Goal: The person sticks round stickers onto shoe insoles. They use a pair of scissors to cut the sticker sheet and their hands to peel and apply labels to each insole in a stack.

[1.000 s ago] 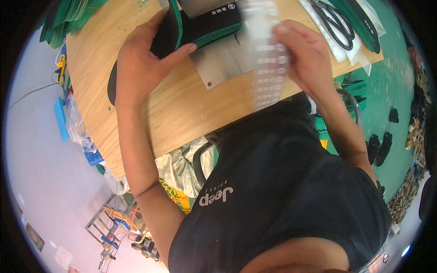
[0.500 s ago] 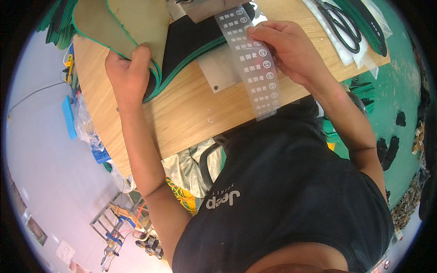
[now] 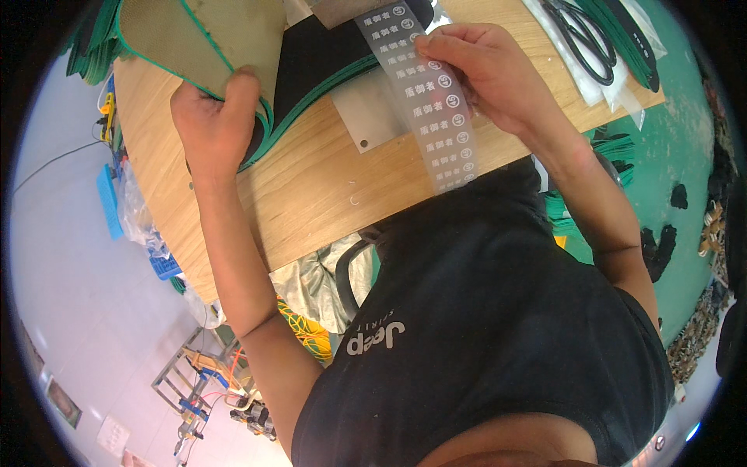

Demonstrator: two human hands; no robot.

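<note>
My left hand (image 3: 212, 128) is closed round the near end of several green-edged insoles, with the thumb on top. Their tan faces (image 3: 159, 39) are turned up at the left, and a black insole (image 3: 307, 66) lies to their right. My right hand (image 3: 494, 78) pinches the edge of a long translucent strip of white-printed transfer labels (image 3: 440, 124) between thumb and fingers. The strip hangs toward me past the table edge. Its far end reaches a metal block (image 3: 342, 11) at the top of the picture. Beneath the strip, a flat metal plate (image 3: 369, 117) juts out.
Black-handled scissors (image 3: 580, 43) lie on plastic bags at the right of the wooden table (image 3: 303, 210), beside stacked green-edged insoles (image 3: 618, 39). More insoles (image 3: 93, 43) stand at the far left. A blue plastic piece (image 3: 110, 201) and clear bags hang by the table's left edge.
The strip has shifted slightly away from me, its near end now closer to the table edge. Both hands keep their grips, and the whole view has shifted a little.
</note>
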